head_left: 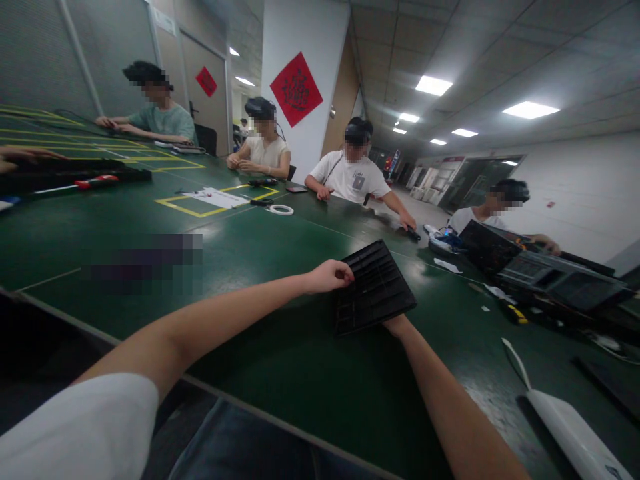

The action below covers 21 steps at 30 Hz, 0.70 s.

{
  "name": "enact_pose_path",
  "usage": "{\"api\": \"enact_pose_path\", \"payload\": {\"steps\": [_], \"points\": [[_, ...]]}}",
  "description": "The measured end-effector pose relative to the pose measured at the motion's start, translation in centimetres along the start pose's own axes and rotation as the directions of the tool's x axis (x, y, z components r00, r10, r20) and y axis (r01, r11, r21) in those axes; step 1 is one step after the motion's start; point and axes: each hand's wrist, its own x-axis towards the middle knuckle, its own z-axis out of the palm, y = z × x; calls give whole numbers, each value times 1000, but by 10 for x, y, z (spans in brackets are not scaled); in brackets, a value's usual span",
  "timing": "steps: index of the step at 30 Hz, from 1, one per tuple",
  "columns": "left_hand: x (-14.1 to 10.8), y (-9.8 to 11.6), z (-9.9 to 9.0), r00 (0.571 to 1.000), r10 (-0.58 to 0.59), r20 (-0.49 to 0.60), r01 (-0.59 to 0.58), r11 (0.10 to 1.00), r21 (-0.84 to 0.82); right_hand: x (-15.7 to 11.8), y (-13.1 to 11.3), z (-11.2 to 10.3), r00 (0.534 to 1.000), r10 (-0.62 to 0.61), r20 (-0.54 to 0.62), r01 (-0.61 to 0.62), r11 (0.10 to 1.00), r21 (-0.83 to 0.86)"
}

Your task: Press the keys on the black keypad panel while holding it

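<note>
A black, flat panel with raised ribs and a rim (376,285), perhaps plastic, is held tilted above the green table. My right hand (397,325) grips it from beneath at its lower edge; the panel hides most of those fingers. At the panel's upper left edge, my left hand (332,275) is closed in a pinch, its fingertips over the ribbed face. Whether anything small sits between these fingertips is too dark to make out.
The green table (280,360) has a white power strip (575,427) at right, near an opened computer case (560,273). A yellow-and-black tool (517,313) lies before it. Farther off are a white tape ring (280,209) and a red-handled screwdriver (97,181). Several people sit around.
</note>
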Motion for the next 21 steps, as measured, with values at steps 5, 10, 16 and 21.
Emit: {"api": "enact_pose_path", "payload": {"steps": [5,10,16,21], "points": [[0,1,-4,1000,-11,-23,14,993,120,0,-18,-1,1000,-15,6,15,1000,-13],[-4,9,-9,991,126,48,-135,941,311,-2,-41,-3,994,110,18,-110,994,-6],[-6,7,-12,984,173,49,-180,953,243,-3,-52,-4,992,129,-1,-129,992,16],[-2,7,-10,998,17,-56,-18,1000,-23,0,-54,0,994,105,-8,-104,992,67]]}}
